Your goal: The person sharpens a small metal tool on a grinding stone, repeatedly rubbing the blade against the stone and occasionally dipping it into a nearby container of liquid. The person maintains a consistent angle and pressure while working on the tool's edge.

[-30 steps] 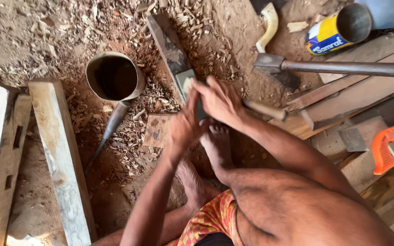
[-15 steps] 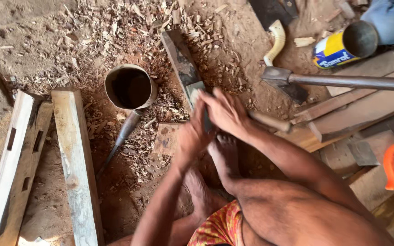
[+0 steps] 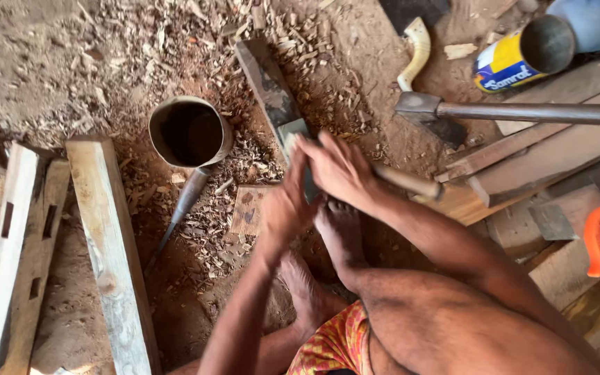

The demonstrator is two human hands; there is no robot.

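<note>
At frame centre, the right hand (image 3: 342, 170) gripped a wooden-handled chisel (image 3: 404, 182), its long axis running from right of centre toward the dark sharpening block (image 3: 269, 87) at upper centre. The left hand (image 3: 286, 208), just lower-left and touching, pressed fingers on the blade end. Both hands were equally near.

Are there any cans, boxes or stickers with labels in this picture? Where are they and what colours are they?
Round tin can with a yellow, blue and white label: lying on its side at the top right, its open dark mouth facing right, beside wooden planks and above a metal hammer head.
Round dark open pot: standing on the wood shavings left of centre, with no label showing.
No boxes, signs or screens show.
</note>
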